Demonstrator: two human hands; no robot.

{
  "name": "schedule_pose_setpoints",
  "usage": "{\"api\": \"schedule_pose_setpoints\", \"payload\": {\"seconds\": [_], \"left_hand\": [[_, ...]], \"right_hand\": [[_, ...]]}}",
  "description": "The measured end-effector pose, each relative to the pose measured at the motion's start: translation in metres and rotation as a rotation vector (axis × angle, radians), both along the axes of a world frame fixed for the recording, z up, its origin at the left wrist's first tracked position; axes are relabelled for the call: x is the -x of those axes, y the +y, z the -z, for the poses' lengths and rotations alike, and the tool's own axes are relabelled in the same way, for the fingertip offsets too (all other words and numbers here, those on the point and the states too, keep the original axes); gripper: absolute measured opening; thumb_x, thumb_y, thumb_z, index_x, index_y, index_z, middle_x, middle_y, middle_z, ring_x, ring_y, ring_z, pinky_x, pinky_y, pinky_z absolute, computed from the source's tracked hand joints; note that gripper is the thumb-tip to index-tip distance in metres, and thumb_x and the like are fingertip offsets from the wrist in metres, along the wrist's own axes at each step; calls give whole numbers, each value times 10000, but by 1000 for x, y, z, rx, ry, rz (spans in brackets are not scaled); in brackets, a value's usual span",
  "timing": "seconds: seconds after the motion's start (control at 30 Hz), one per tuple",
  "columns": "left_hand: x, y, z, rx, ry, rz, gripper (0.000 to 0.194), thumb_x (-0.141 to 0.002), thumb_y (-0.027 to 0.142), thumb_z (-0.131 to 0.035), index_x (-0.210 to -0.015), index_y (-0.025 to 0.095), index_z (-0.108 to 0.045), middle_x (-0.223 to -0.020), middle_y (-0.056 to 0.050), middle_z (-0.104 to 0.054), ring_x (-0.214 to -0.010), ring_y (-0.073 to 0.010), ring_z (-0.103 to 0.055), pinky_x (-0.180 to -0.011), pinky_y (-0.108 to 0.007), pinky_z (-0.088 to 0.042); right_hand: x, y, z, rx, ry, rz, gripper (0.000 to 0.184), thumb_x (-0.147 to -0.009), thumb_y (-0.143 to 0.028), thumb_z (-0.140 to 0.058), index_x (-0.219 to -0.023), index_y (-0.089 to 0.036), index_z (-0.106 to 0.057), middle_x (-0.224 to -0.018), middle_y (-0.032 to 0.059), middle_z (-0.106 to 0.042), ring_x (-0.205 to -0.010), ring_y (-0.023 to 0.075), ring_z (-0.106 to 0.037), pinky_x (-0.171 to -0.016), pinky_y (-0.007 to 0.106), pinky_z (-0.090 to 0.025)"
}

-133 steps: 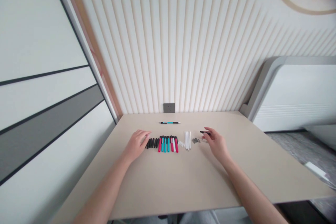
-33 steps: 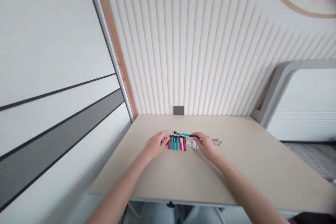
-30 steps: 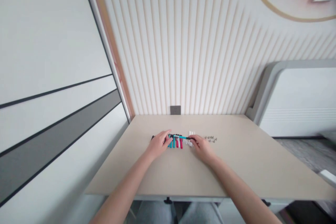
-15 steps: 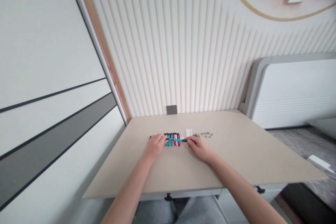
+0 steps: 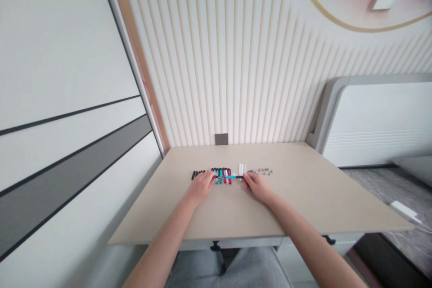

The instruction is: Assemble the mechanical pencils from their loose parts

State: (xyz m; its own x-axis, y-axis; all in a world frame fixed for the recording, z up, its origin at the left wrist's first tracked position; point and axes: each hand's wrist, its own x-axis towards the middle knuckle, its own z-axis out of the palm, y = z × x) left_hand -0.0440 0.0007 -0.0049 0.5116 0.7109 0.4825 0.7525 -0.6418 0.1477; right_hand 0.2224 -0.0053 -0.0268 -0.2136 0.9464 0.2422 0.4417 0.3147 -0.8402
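A black-and-blue pen [image 5: 231, 177] is held level between the two hands, its left end gripped by the fingers of the left hand [image 5: 201, 186] and its right end pinched by those of the right hand [image 5: 257, 185]. Part of the row of coloured barrels [image 5: 230, 180], in red, blue and white, is crossed by the pen in view. The black grips [image 5: 194, 175] at left are partly hidden by the left hand. Just beyond the right hand, white refills [image 5: 242, 168] are seen, with small metal tips [image 5: 266, 171] scattered to their right on the surface [image 5: 303, 198]. A wall socket [image 5: 221, 139] is set beyond the far edge.
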Motion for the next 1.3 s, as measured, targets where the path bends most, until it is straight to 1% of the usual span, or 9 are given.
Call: {"api": "schedule_pose_setpoints", "payload": {"seconds": [0.23,0.37,0.5,0.6,0.67,0.8,1.0,1.13,1.3], "left_hand": [[1,3,6,86,-8,36,263,-1003,273,-391,-946,176,-629,-917,-87,-689,-892,-226,-637,-819,-347,-491],[2,3,9,120,-42,23,267,-1002,271,-386,-919,185,-625,-899,-75,-680,-886,-213,-632,-817,-328,-490],[3,4,8,149,-95,9,232,-998,283,-402,-986,193,-616,-965,-70,-676,-926,-206,-628,-847,-325,-485],[3,4,6,170,-122,4,205,-990,278,-421,-997,196,-608,-947,-63,-670,-908,-202,-626,-844,-322,-481],[3,4,6,182,-136,3,195,-986,271,-423,-999,194,-602,-943,-62,-667,-904,-202,-625,-836,-316,-477],[3,3,6,205,-172,2,198,-985,260,-404,-999,193,-590,-890,-50,-661,-841,-194,-628,-773,-292,-478],[4,0,3,256,-241,14,208,-985,266,-382,-1007,213,-582,-814,-16,-672,-775,-178,-639,-729,-262,-473],[2,0,2,296,-267,48,210,-981,273,-387,-1012,222,-589,-840,-11,-699,-801,-179,-658,-744,-260,-479],[0,0,3,328,-277,88,214,-976,304,-406,-1014,232,-604,-871,-21,-715,-858,-194,-664,-796,-280,-478]], "right_hand": [[-5,-1,-4,-89,-78,57,474,-958,-481,-374,-713,-185,-651,-599,15,-619,-575,157,-534,-608,264,-402],[-5,-2,-6,-143,-92,60,326,-914,-426,-470,-930,-195,-699,-768,34,-690,-672,176,-577,-673,284,-433],[-3,-1,-3,-157,-89,51,364,-912,-427,-486,-1107,-177,-667,-863,52,-703,-718,180,-590,-679,288,-450],[-4,0,0,-147,-96,30,396,-960,-416,-397,-960,-169,-707,-765,43,-689,-683,173,-593,-678,290,-446],[-4,1,1,-159,-99,25,345,-933,-407,-459,-864,-173,-704,-784,45,-686,-742,185,-604,-721,301,-445],[-4,1,3,-197,-81,47,280,-860,-384,-576,-1041,-186,-656,-999,72,-676,-935,215,-591,-819,331,-437],[-4,0,5,-151,-96,-22,300,-908,-390,-506,-1078,-194,-659,-800,30,-664,-667,164,-559,-649,286,-440],[-3,-1,3,-142,-92,-35,373,-889,-394,-554,-1211,-210,-597,-843,21,-663,-625,145,-529,-620,274,-428],[-2,-4,-2,-155,-102,-66,190,-896,-347,-555,-944,-195,-658,-777,12,-652,-668,149,-535,-641,267,-413]]}}
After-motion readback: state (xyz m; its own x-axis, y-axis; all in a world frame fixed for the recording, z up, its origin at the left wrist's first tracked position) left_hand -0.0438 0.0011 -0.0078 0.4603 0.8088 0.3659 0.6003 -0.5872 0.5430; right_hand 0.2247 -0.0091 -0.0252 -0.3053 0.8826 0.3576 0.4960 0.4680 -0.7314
